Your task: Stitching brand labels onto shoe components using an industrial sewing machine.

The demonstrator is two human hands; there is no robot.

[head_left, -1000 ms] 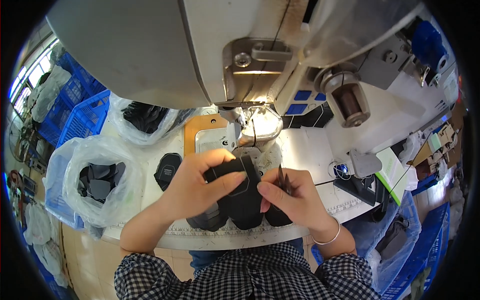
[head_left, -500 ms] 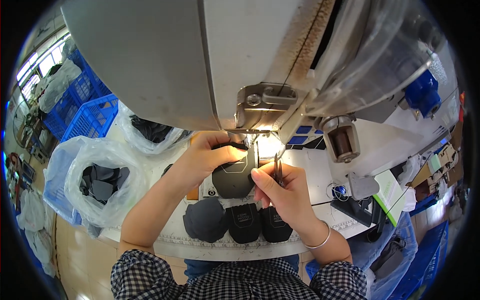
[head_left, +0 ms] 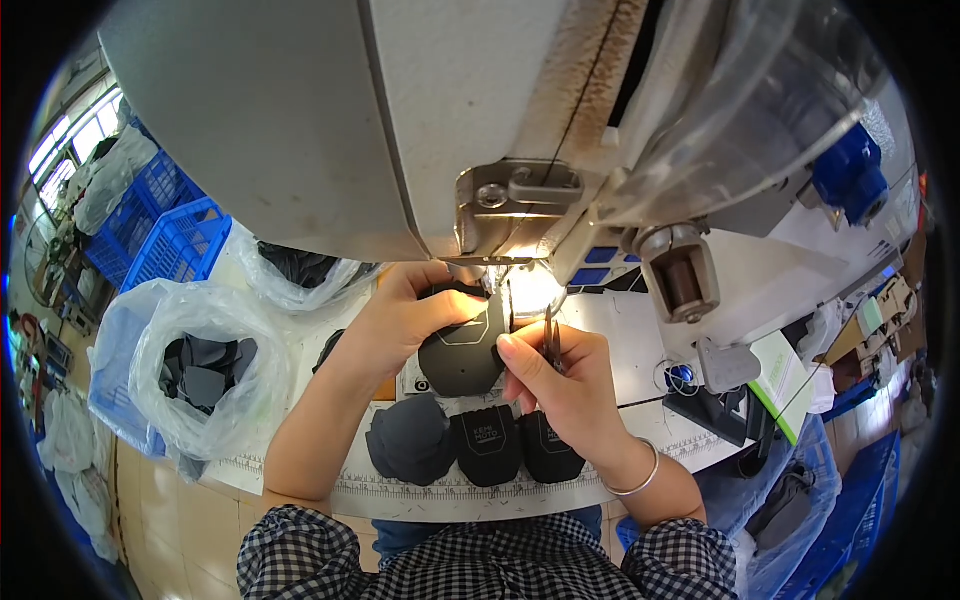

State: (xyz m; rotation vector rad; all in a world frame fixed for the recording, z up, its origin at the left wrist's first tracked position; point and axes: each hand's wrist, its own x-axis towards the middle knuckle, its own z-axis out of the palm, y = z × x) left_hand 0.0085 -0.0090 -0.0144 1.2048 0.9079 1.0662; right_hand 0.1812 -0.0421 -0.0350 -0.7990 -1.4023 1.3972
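Under the lit sewing machine head (head_left: 270, 130), my left hand (head_left: 395, 315) pinches a black, rounded fabric piece (head_left: 462, 368) with a pale stitched outline. Its thumb lies over the top of the piece, near the needle area. My right hand (head_left: 570, 385) is closed round dark thread snips (head_left: 552, 342), blades pointing up, while its thumb and finger meet the piece's right edge. Nearer to me lie a stack of dark grey fabric pieces (head_left: 410, 440) and two black pieces with printed marks, one in the middle (head_left: 487, 447) and one on the right (head_left: 556, 452).
At the left, a plastic-lined basket (head_left: 140, 370) holds dark scraps, with another clear bag (head_left: 335, 285) behind it. Blue crates (head_left: 180, 245) stand farther left. A ruler strip (head_left: 350, 490) runs along the table's near edge. A green-and-white box (head_left: 780, 380) sits right.
The view has shifted slightly, with the machine head now a little farther left. My left forearm has drawn inward. Both hands keep their hold, and the piece sits almost where it was.
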